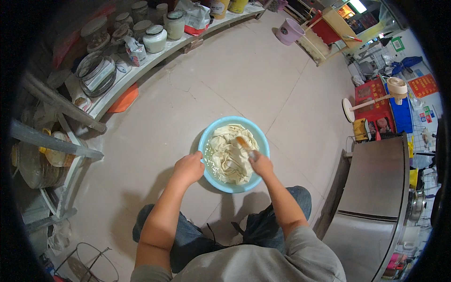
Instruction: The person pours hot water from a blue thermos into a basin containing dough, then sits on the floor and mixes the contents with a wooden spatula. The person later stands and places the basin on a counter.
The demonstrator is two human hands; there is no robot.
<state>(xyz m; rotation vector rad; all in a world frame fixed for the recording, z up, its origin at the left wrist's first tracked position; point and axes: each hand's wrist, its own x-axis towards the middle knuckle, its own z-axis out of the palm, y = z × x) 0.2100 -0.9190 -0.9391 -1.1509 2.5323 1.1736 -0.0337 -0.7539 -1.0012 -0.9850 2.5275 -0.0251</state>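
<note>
On the floor before me stands a light blue plastic basin point(264, 141). Wet cream-coloured cloth point(229, 151) lies bunched up inside it, with water showing along the left side. My left hand point(190, 167) grips the basin's left rim. Over the right part of the cloth, my right hand point(261, 165) is closed around a short tool point(244, 143) with an orange-brown end and a pale part by the fingers. Blur hides what kind of tool it is, and whether it touches the cloth cannot be told.
A low shelf point(169, 44) with glass jars and bags runs along the left. Steel cabinets point(373, 179) stand at right. Beyond the basin are a purple bucket point(289, 31) and a floor fan point(373, 102). A wire stand point(88, 262) is at the lower left.
</note>
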